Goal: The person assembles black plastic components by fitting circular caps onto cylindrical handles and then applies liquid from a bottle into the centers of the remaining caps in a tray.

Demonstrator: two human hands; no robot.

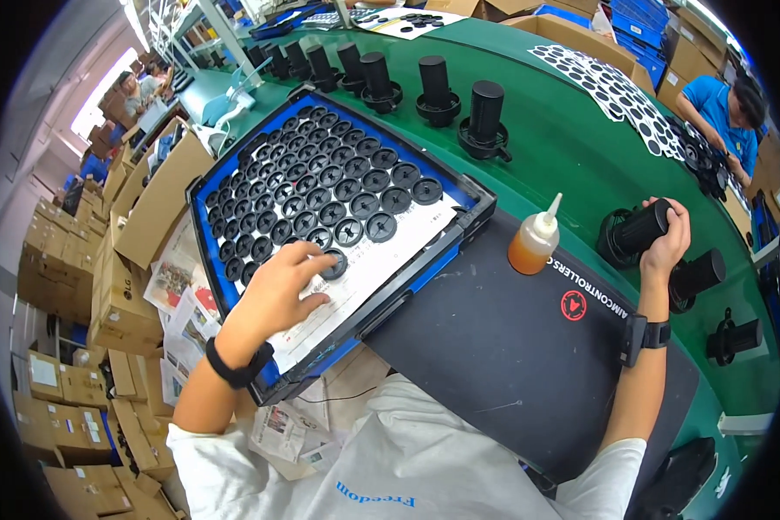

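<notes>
White sleeves and both forearms enter from the lower edge over a black mat (pixel 494 347) laid on the green surface (pixel 572 130).

Left hand (pixel 282 286): fingers spread narrow and pressed down on the blue tray (pixel 459 186), fingertips touching one black disc (pixel 335 263) at the near end of the rows. It touches the disc but has not closed round it.

Right hand (pixel 665 243): wrapped round a black cylinder part (pixel 637 232), held tilted just above the surface at the mat's far right edge.

Tray condition: many rows of round black discs fill the far and middle portions. The near strip shows bare white paper lining, so I judge that part of the stock is already used and the larger part is left.

Finished or staged items: a row of upright black cylinders (pixel 434 91) stands along the far side of the surface, and two more cylinders (pixel 702 276) lie just beside the right hand. Whether these already carry discs cannot be told.

An amber squeeze bottle (pixel 533 243) stands upright between tray and right hand, untouched.

Another person in blue (pixel 724 108) works at the far right.
</notes>
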